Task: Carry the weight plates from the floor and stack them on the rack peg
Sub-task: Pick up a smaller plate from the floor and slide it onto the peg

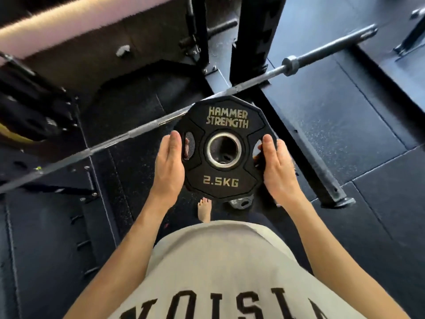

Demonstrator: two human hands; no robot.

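Both hands hold a black weight plate [222, 148] (marked 2.5KG) in the air in front of the person's grey shirt [220, 268]. The left hand [169, 165] grips its left edge and the right hand [274, 168] its right edge, fingers curled behind it. A barbell [259, 80] crosses behind the plate, above the dark rubber floor [358, 125], where a bare foot [204, 209] stands.

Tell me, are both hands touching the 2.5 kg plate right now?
Touching. The head view shows the left hand and right hand pressed against opposite edges of the weight plate, with fingertips showing through its grip slots.
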